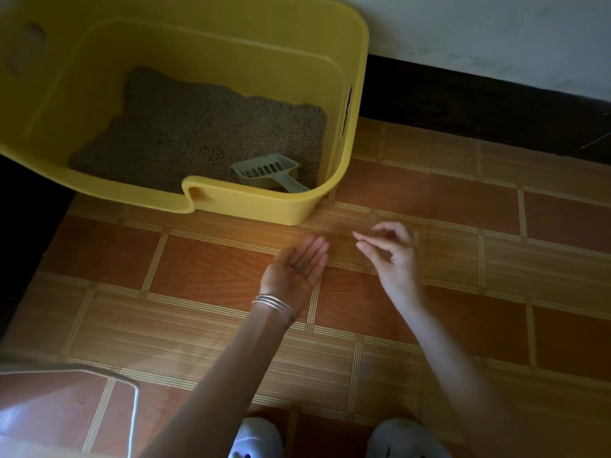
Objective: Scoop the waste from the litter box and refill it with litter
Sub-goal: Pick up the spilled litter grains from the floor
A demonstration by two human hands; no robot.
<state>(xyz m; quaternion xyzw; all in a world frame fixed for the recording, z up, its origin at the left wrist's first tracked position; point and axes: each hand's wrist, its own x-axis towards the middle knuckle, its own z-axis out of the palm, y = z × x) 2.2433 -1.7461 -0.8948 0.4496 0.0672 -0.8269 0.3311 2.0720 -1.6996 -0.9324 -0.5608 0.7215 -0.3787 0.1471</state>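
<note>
A yellow litter box (350, 94) stands on the floor at the upper left, with grey-brown litter (198, 133) spread over its bottom. A pale grey slotted scoop (267, 173) lies in the litter at the box's near right corner. My left hand (297, 269) is palm up in front of the box, fingers straight, with a few dark litter grains (301, 267) lying in the palm. My right hand (390, 252) hovers just to its right, thumb and forefinger pinched together; whether a grain sits between them is too small to tell.
The floor (463, 292) is orange tile-patterned vinyl. A dark skirting (479, 107) and a white wall run behind the box. A bag or sack with a white cord (134, 421) sits at the lower left. My two white shoes (258, 438) show at the bottom edge.
</note>
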